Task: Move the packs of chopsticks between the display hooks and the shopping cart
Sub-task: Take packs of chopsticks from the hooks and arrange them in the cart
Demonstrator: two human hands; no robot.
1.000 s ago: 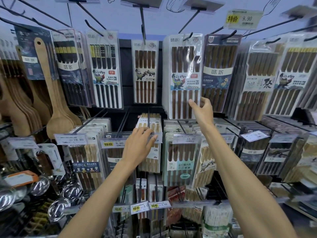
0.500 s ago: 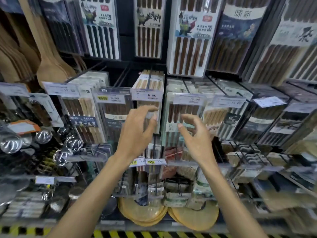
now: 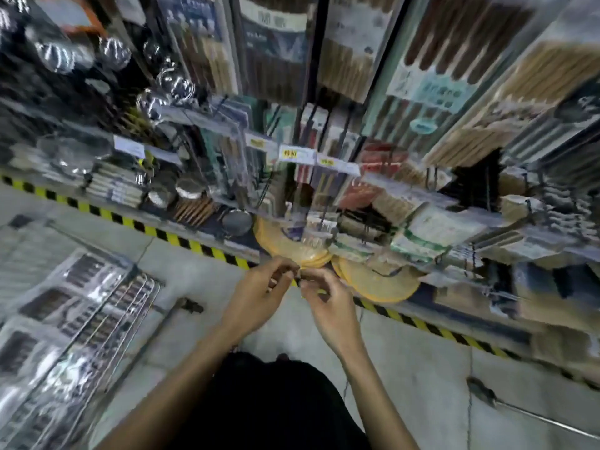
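Below the shelf (image 3: 393, 185), left hand (image 3: 259, 295) and right hand (image 3: 332, 308) touching, fingers (image 3: 281, 265) curled, hold unclear, one cart (image 3: 108, 308).

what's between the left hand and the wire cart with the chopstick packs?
Head view: only grey tiled floor and a dark bar, blurred, between the left hand and the wire shopping cart holding chopstick packs.

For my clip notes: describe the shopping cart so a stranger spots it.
Find the yellow-and-black striped tape under the display, then look below it on the grey floor. The shopping cart is the wire basket at lower left. Its packs of chopsticks lie flat, not hanging.
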